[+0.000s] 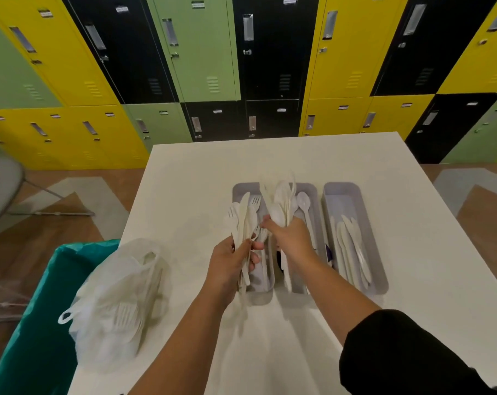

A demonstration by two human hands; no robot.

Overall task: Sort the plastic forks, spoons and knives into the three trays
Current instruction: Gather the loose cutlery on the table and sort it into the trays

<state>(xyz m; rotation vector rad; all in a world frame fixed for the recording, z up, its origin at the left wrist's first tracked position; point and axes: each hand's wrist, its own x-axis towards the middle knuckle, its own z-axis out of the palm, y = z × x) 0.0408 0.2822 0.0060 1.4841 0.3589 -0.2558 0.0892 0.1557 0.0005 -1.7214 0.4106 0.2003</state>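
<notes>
Head view
Table (384,181): white, it is carrying three grey trays side by side near the centre.
Left tray (263,292): it is lying under the hands; forks (255,201) are showing at its far end, at 12 o'clock from the left hand.
Middle tray (312,195): it is holding a spoon (304,203), with the bowl pointing to 12 o'clock.
Right tray (355,192): it is holding knives (352,252), lying lengthwise, at 3 o'clock from the right hand.
Left hand (230,263): it is grasping a mixed bundle of cutlery (243,220), fingers curled round the handles, above the left tray.
Right hand (290,235): it is clenching round a bunch of spoons (280,201), which is blurred, above the gap between the left and middle trays.
Plastic bag (119,295): translucent, it is lying on the table at 9 o'clock from the hands, with more cutlery inside.
Green bin (42,323): it is standing just beside the table edge, at 8 o'clock.
Lockers (198,52): yellow, green and black, they are filling the background at 12 o'clock.
</notes>
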